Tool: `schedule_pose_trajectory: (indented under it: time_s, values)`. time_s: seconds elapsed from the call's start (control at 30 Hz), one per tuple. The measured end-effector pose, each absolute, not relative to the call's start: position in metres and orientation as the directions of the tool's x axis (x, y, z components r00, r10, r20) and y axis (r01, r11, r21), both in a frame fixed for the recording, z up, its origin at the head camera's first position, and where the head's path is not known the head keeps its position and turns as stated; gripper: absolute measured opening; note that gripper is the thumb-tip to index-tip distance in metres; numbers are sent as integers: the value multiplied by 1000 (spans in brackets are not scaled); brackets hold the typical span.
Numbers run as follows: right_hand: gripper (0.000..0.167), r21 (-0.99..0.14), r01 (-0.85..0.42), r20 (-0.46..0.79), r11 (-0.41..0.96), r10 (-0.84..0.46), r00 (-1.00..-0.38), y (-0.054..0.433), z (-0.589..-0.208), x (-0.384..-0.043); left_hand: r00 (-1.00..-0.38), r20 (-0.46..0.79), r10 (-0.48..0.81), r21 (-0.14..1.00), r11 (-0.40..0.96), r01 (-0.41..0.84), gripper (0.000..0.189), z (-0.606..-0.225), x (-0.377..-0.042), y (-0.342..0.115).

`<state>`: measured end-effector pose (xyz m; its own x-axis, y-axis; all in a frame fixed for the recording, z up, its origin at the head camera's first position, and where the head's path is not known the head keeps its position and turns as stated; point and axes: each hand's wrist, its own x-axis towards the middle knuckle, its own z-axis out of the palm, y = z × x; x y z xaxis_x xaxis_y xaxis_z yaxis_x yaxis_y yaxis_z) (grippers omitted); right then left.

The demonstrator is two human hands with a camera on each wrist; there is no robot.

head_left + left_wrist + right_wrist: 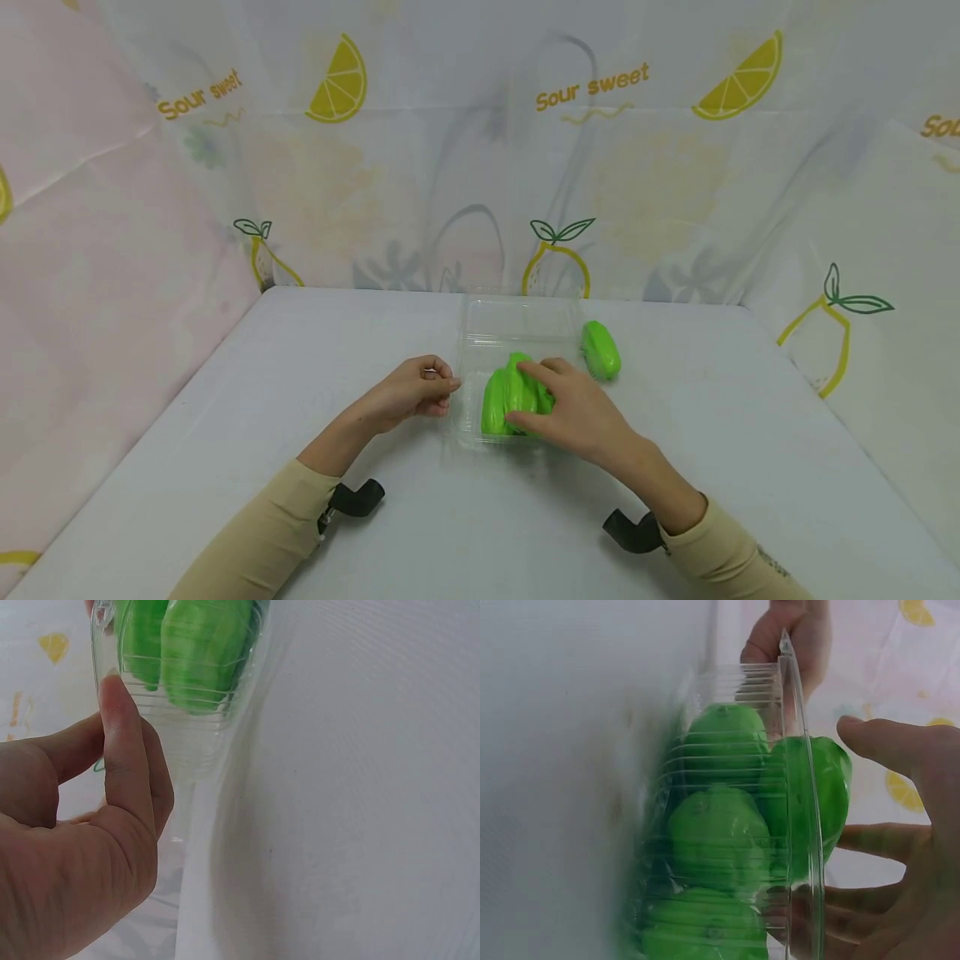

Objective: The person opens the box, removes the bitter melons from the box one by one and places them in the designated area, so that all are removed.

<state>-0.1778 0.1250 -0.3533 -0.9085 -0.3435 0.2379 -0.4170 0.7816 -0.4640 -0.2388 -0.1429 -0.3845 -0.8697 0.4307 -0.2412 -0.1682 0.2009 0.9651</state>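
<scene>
A clear plastic clamshell box stands mid-table with its lid folded open toward the back. Several glossy, elongated green pepper-like pieces lie inside, and one on top sticks up above the rim. My left hand pinches the box's left rim between thumb and fingers. Over the box, my right hand is spread about the top green piece. Its thumb stands a little off that piece in the right wrist view, while the other fingers reach along its far side, partly hidden.
Another green piece lies on the white table to the right of the box, beside the lid. A printed lemon curtain rises behind the table and at both sides. Black wrist mounts stick out from both sleeves.
</scene>
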Motion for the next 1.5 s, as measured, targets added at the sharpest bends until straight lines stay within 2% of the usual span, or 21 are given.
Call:
schedule_pose_trajectory:
  time_s: [0.43, 0.77, 1.5]
  values:
    - [72, -449, -446, 293, 774, -344, -892, 119, -355, -175, -870, -238, 433, 966, 197, -166, 23, -385, -239, -143]
    - [55, -420, -490, 309, 764, -387, -869, 118, -356, -175, -867, -235, 439, 967, 195, -164, 24, -385, -240, -143]
    - [45, -451, -523, 380, 724, -374, -846, 121, -350, -172, -866, -240, 439, 966, 196, -168, 23, -384, -239, -143]
